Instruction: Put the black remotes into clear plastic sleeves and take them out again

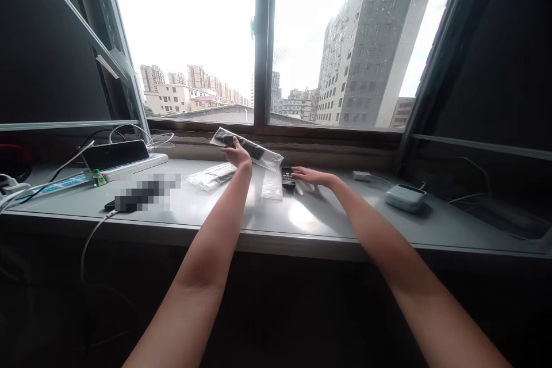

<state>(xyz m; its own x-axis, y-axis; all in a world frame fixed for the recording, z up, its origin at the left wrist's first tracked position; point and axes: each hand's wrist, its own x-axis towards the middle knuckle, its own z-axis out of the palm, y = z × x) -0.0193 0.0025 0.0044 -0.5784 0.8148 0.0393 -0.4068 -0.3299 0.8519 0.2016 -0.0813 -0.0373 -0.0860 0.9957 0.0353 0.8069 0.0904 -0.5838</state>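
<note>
My left hand (236,154) grips a clear plastic bag (259,149) from below, and a long black remote control (239,144) shows through the plastic. The bag tilts up across the window sill. My right hand (310,176) lies flat and open on the sill, with its fingertips next to the top of a black remote control (288,178). That remote lies on the sill beside a flat clear plastic sleeve (271,185). A crumpled clear bag (211,176) rests to the left of my left forearm.
The grey sill (302,213) runs under a window. A power strip (64,183), a dark tablet (115,154), tangled cables and a pixelated object (144,192) sit at the left. A small white device (405,197) and a white plug (361,176) sit at the right.
</note>
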